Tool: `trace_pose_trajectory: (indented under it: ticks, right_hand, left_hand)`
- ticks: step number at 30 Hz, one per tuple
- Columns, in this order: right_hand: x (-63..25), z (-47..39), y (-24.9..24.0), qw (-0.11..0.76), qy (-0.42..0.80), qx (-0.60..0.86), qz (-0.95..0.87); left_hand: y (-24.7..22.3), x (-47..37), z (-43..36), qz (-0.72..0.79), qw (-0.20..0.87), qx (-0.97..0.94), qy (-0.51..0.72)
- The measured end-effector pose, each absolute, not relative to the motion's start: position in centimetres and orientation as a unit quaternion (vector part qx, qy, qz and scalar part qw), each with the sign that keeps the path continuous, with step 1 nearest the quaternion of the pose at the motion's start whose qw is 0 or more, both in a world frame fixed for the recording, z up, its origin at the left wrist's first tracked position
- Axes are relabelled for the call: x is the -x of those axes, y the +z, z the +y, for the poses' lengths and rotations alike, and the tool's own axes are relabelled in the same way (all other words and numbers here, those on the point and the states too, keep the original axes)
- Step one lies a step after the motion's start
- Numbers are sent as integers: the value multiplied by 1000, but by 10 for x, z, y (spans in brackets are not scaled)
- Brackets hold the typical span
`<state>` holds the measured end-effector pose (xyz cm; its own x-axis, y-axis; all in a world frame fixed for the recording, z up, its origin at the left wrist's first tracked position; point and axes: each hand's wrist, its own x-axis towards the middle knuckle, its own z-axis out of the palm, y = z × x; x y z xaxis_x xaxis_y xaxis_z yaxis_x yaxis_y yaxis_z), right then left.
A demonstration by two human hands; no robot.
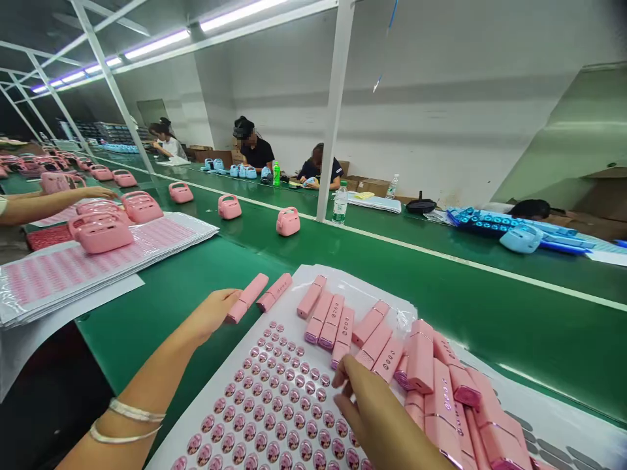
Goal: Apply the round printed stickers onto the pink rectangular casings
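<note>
The left hand (213,313) grips one pink bar (246,298) by its near end, just off the sticker sheet's (274,405) far-left corner. The right hand (372,408) rests on that sheet, fingers bent and holding nothing, touching the pink bar pile (431,378).

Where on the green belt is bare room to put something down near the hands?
Bare green belt lies between the sticker sheet and the sheet stack, and beyond the pink bars. Crowded: around the right hand; the left hand touches one bar.
</note>
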<state>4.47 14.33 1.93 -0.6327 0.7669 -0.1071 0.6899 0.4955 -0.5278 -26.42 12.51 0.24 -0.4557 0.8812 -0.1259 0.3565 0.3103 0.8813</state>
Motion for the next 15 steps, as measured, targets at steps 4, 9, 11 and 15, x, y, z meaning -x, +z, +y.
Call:
trace_pose_trajectory:
  ticks: [4, 9, 11, 15]
  right_hand:
    - [3, 157, 4, 49, 239, 415, -877]
    - [36, 156, -3, 29, 167, 430, -887]
    - [40, 156, -3, 25, 156, 444, -882]
    - [40, 158, -5, 32, 159, 456, -875]
  left_hand:
    - [20, 245, 73, 599, 461, -271, 596]
    - [11, 203, 25, 488, 535, -128, 677]
    - [-2, 194, 15, 479, 519, -80, 704]
    - [-27, 189, 8, 505, 434, -47, 744]
